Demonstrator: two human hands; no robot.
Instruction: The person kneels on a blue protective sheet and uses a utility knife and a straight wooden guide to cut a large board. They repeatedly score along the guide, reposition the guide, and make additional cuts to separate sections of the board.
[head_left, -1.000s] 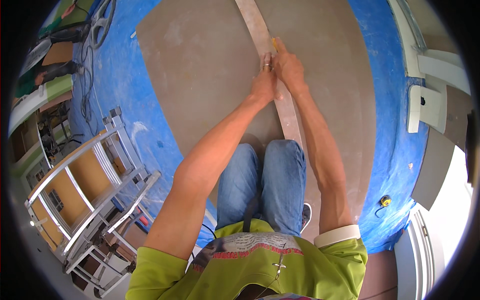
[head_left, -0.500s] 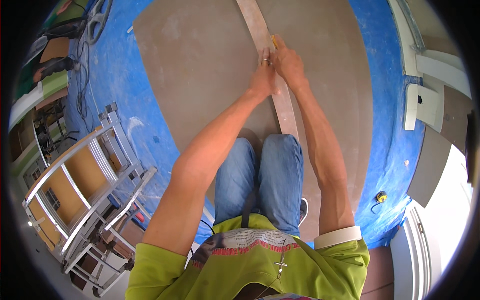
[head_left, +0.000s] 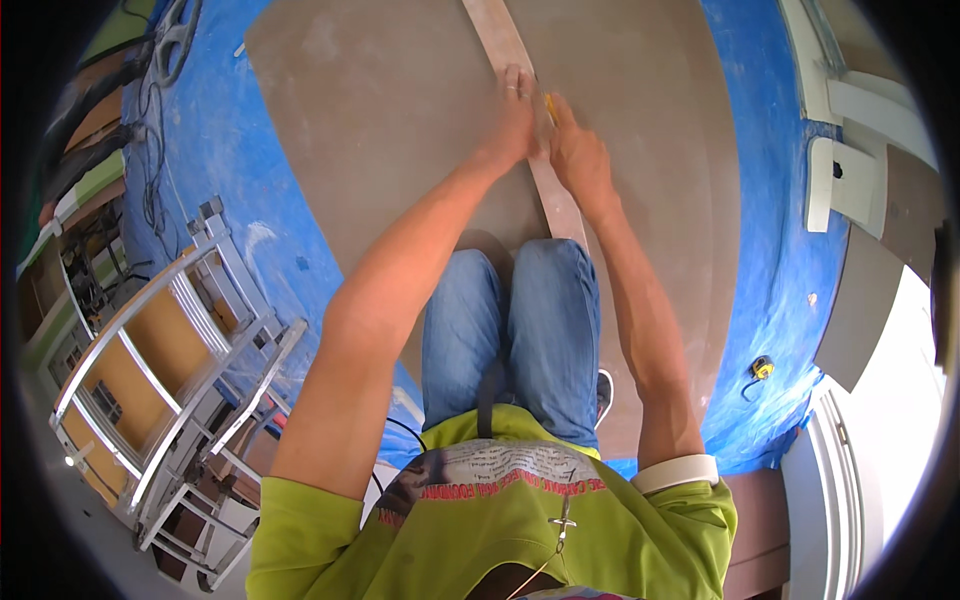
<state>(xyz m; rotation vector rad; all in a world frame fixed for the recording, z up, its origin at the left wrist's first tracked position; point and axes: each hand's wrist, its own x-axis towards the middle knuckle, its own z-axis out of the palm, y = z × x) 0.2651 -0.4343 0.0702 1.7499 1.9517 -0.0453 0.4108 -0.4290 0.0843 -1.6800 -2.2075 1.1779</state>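
A large brown-grey board (head_left: 380,150) lies flat on the floor, and my knees rest at its near part. Running lengthwise over it is a long, narrow, pale wooden strip (head_left: 556,196). My left hand (head_left: 512,118) lies on this strip with its fingers stretched forward, pressing it down; slight blur softens the hand. Just to the right, my right hand (head_left: 580,155) is closed around a yellow utility knife (head_left: 549,104), held against the strip's right edge. Only the knife's front end shows; its blade cannot be made out.
Blue sheeting (head_left: 775,240) covers the floor around the board. A yellow tape measure (head_left: 763,368) lies on it at right. An aluminium ladder (head_left: 150,370) stands at left, with black cables (head_left: 152,160) beyond it. White and grey offcuts (head_left: 860,200) lie along the right side.
My right hand has drawn the knife toward me along the strip's edge. My left hand stays on the strip, now a little farther forward than the right. The view has shifted slightly.
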